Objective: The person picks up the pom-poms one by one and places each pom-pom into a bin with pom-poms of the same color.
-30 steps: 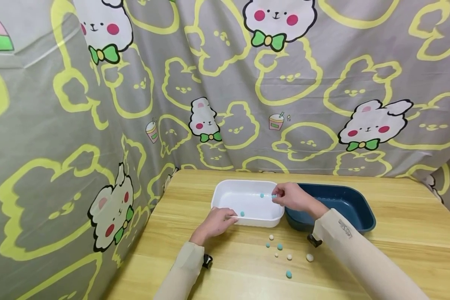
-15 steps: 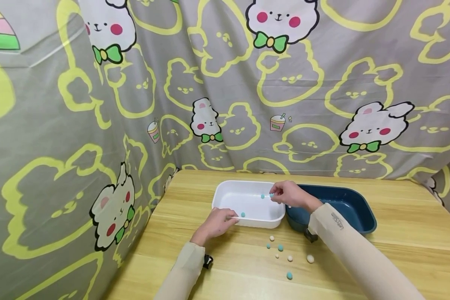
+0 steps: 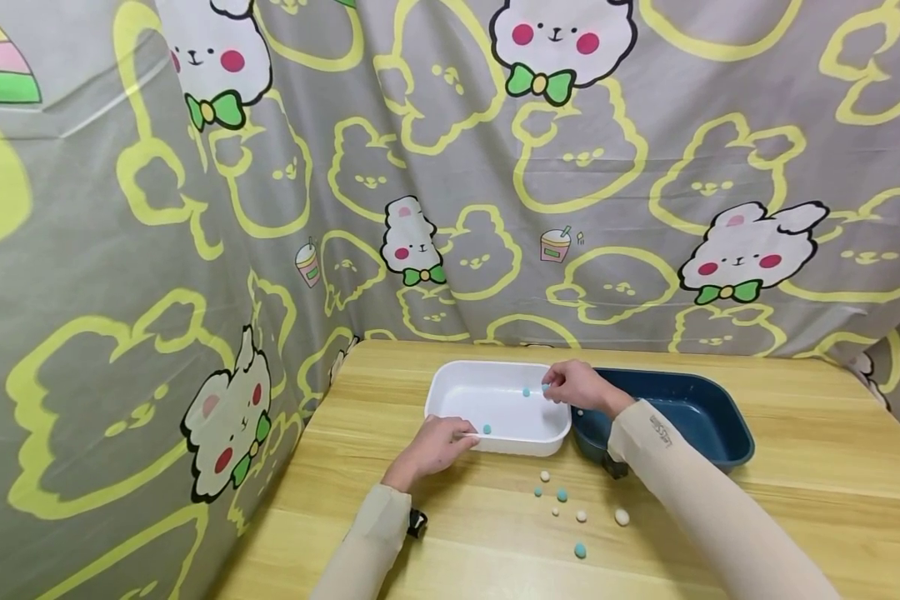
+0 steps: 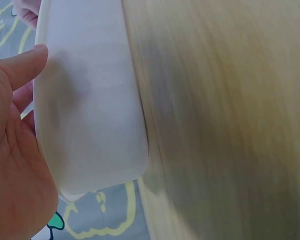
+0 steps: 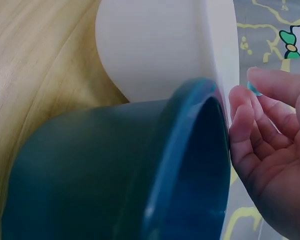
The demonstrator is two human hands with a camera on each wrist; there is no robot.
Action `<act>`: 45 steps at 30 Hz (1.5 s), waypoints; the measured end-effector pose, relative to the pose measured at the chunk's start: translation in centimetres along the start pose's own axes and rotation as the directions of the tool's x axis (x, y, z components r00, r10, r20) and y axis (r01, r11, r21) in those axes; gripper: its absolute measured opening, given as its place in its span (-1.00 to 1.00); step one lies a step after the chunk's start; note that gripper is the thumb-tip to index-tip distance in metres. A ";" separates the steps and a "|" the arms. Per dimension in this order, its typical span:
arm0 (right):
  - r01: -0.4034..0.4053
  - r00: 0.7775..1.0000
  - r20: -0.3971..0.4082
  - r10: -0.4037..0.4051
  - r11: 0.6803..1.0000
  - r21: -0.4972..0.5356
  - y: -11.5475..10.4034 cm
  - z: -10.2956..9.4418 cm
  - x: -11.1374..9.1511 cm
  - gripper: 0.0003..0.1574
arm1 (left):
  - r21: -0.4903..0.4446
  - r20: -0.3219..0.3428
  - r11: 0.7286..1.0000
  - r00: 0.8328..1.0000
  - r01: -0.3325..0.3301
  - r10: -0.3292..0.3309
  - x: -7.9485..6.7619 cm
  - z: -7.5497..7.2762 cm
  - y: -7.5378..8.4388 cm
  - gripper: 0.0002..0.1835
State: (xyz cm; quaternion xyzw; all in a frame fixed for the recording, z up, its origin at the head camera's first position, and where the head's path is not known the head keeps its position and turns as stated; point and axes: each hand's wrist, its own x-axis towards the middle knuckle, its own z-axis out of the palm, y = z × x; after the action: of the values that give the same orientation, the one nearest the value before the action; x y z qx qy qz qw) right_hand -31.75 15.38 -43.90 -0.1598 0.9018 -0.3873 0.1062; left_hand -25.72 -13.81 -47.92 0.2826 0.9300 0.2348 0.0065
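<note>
My left hand (image 3: 437,443) grips the near-left rim of a white plastic tub (image 3: 521,447); the left wrist view shows its thumb (image 4: 32,62) on the outer side and the fingers partly hidden behind the rim. Over the tub's right end, my right hand (image 3: 581,387) pinches a small teal ball (image 5: 253,89) between thumb and fingertips. Inside the white tub lie two more teal balls, one towards the back (image 3: 527,392) and another near the left hand (image 3: 487,429).
A dark blue tub (image 3: 708,412) stands against the white tub's right side, partly under the right forearm, with a small white ball (image 3: 580,412) inside. Several teal and white balls, including a teal one (image 3: 581,551) and a larger white one (image 3: 622,517), lie on the wooden table (image 3: 465,533).
My right hand has shifted slightly left over the white tub, its forearm swinging left too, still pinching the teal ball. The left hand keeps its hold on the rim.
</note>
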 end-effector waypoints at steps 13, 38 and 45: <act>-0.065 0.998 -0.019 0.065 0.998 0.017 0.4 0.5 0.9 -0.75 | 0.009 0.009 1.000 1.000 -0.006 0.006 -0.2 0.2 -0.2 -0.78; -0.065 0.996 -0.055 0.063 0.997 -0.043 0.1 0.6 0.0 -0.71 | 0.024 0.018 1.000 1.000 0.000 0.000 0.2 0.3 -0.2 -0.76; 0.003 0.999 -0.042 -0.006 0.998 -0.059 -0.3 0.1 -1.6 -0.70 | 0.012 0.007 1.000 1.000 -0.008 0.008 0.1 0.1 -0.2 -0.76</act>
State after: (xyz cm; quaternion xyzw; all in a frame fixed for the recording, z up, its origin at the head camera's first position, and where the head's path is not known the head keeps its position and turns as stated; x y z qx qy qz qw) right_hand -30.16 15.72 -43.59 -0.1566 0.9145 -0.3640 0.0816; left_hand -25.86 -13.87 -48.04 0.2870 0.9303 0.2282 0.0073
